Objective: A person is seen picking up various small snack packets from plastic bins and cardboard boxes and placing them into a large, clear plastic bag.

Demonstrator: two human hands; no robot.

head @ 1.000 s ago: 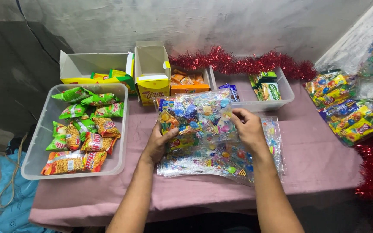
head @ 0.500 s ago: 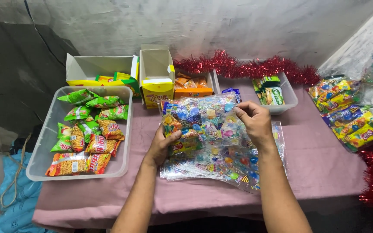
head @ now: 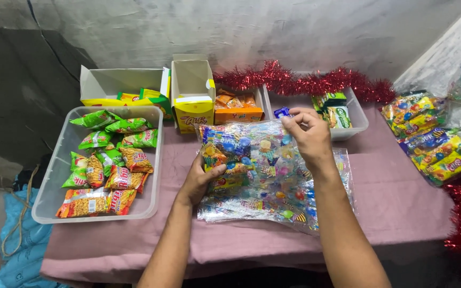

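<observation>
My left hand grips the left side of a clear plastic bag printed with colourful balloons, thumb on top over snack packets inside it. My right hand pinches the bag's upper right corner near the far edge. The bag is lifted slightly above a flat stack of the same printed bags lying on the pink tablecloth.
A clear tray of green and orange snack packets stands at the left. Open cartons and a clear bin line the back, beside red tinsel. Filled printed bags lie at the right.
My right hand has moved up and away along the bag to its top corner, pulling it taut. The left hand stays on the bag's left side.
</observation>
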